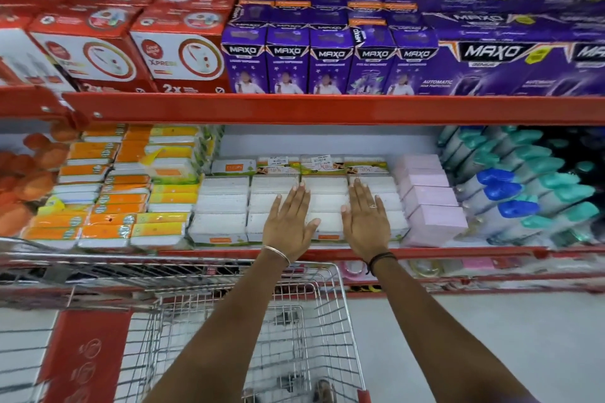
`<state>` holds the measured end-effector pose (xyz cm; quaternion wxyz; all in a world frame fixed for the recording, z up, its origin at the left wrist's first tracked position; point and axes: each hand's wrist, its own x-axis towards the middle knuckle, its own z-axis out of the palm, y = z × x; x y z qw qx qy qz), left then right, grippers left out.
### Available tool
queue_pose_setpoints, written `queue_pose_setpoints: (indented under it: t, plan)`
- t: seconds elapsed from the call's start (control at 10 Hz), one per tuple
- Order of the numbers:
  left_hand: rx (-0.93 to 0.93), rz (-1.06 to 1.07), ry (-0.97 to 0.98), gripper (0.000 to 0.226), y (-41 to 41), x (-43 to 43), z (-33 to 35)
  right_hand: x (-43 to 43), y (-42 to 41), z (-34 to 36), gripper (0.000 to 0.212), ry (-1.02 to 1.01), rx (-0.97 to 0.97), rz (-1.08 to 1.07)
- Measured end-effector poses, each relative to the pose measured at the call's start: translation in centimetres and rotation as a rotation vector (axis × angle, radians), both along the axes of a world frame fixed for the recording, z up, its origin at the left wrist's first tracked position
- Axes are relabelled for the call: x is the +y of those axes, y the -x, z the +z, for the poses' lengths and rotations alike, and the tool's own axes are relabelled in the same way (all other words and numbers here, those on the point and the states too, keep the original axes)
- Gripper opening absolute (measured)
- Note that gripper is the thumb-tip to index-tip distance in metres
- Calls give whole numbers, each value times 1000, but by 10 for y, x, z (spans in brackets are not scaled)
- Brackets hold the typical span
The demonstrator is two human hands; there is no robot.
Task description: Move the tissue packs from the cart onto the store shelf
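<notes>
Both arms are reaching straight out over the cart (pixel 248 321). The left hand (pixel 288 222) and right hand (pixel 366 221) are lying flat, fingers spread, palms down on the white tissue packs (pixel 226 203) stacked on the shelf (pixel 458 252).

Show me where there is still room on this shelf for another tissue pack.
Free: the gap above the white tissue packs, under the red beam, back to the rear wall. Crowded: orange packs stacked high to their left, pink packs and bottles to their right. Both flat hands, left hand and right hand, cover the front.
</notes>
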<state>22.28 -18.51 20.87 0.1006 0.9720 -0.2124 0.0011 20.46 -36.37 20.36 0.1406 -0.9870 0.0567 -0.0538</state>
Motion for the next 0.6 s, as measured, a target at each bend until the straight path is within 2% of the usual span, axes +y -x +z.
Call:
queue_pose_setpoints:
  t: [0.3,0.5,0.6]
  plan:
    - [7,3,-32,76,-1,-3,-3,1,-3,-2,60,6,12,-6]
    - [15,0,-43,84,2,-3,6,1,4,6,68,-5,29,29]
    - [-30,-16,-6,80,11,0,17,9,14,16,68,-22,-52,81]
